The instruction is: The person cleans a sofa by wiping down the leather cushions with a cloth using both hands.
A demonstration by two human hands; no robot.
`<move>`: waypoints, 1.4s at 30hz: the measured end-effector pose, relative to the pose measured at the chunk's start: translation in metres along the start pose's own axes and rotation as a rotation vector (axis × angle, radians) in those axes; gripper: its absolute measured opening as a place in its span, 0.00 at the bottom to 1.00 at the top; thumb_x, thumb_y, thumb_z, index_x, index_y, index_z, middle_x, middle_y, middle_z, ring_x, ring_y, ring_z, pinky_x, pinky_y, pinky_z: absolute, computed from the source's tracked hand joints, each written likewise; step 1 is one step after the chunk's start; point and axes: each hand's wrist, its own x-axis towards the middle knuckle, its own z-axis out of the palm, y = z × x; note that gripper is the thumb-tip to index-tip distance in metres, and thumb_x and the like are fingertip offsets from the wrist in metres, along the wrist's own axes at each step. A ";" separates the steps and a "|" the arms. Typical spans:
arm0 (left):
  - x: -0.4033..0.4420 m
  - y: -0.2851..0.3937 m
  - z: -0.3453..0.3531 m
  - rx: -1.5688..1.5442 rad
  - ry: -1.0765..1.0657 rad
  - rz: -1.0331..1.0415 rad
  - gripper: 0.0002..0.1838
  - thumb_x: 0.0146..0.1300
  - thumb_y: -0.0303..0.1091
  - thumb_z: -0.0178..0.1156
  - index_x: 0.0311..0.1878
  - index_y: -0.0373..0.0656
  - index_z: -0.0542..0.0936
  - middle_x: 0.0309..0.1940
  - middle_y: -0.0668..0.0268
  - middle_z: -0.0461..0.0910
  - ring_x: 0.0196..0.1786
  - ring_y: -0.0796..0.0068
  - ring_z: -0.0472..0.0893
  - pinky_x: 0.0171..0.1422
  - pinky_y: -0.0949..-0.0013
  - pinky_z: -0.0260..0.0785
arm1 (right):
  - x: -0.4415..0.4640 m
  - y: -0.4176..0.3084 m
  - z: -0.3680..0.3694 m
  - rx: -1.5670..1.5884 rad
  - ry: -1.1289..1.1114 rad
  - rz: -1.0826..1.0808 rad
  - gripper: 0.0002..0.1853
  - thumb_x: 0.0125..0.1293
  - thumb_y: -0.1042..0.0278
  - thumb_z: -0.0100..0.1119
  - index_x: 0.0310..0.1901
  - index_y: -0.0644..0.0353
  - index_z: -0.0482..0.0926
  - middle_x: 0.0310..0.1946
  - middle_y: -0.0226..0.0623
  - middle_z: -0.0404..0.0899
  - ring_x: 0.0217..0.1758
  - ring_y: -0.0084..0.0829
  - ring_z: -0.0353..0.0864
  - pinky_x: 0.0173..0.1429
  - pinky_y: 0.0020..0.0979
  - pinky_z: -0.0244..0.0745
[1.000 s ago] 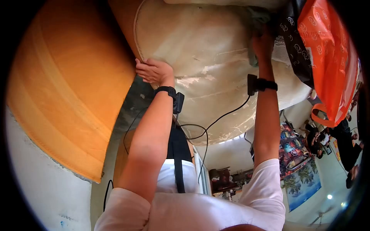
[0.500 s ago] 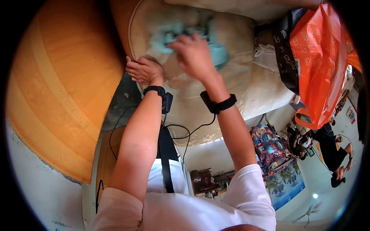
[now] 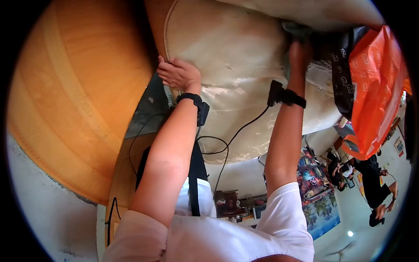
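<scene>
A worn beige leather-like seat (image 3: 231, 48), its covering peeling in patches, lies below my hands. My left hand (image 3: 181, 74) rests at its left edge with fingers stretched out, holding nothing. Over at the seat's right side, my right hand (image 3: 300, 54) is blurred and partly in shadow, near the crease under the upper cushion. A greyish-blue cloth (image 3: 297, 29) shows at its fingers; most of the grip is hidden. Both wrists wear black bands with small boxes and cables.
An orange bag (image 3: 377, 87) with a black side stands just right of my right hand, next to a whitish knitted fabric (image 3: 320, 72). A large orange-brown panel (image 3: 83, 96) fills the left. Another person (image 3: 375, 183) in black is at the far right.
My right hand and the cloth have moved from the middle of the seat to its right side, by the bag. My left hand stays at the left edge. The view has shifted slightly.
</scene>
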 end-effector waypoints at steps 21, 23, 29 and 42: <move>0.019 0.007 -0.074 -0.423 -0.634 0.753 0.34 0.56 0.39 0.65 0.66 0.40 0.66 0.65 0.49 0.66 0.69 0.44 0.64 0.72 0.43 0.56 | -0.215 -0.037 -0.067 0.605 -0.550 -0.104 0.30 0.63 0.63 0.68 0.67 0.56 0.73 0.54 0.48 0.81 0.55 0.47 0.81 0.60 0.41 0.75; -0.014 0.014 -0.081 -0.244 -1.086 1.111 0.38 0.56 0.43 0.64 0.70 0.43 0.65 0.70 0.51 0.64 0.74 0.45 0.60 0.74 0.43 0.55 | -0.236 -0.019 -0.049 0.574 -0.648 -0.064 0.28 0.62 0.64 0.67 0.64 0.58 0.74 0.52 0.51 0.81 0.52 0.49 0.82 0.56 0.43 0.77; -0.045 0.004 -0.088 0.169 -1.039 1.457 0.40 0.59 0.40 0.63 0.75 0.45 0.64 0.76 0.55 0.60 0.81 0.51 0.54 0.78 0.38 0.48 | -0.264 -0.010 0.024 0.222 -0.447 0.009 0.15 0.61 0.62 0.61 0.46 0.61 0.75 0.45 0.56 0.82 0.50 0.60 0.79 0.50 0.54 0.75; -0.069 -0.004 -0.037 0.613 -0.815 1.734 0.27 0.69 0.43 0.53 0.66 0.38 0.72 0.64 0.48 0.75 0.70 0.42 0.71 0.64 0.37 0.68 | -0.247 0.022 0.099 0.383 -0.463 0.043 0.31 0.70 0.38 0.41 0.47 0.58 0.85 0.52 0.51 0.83 0.56 0.52 0.82 0.62 0.49 0.75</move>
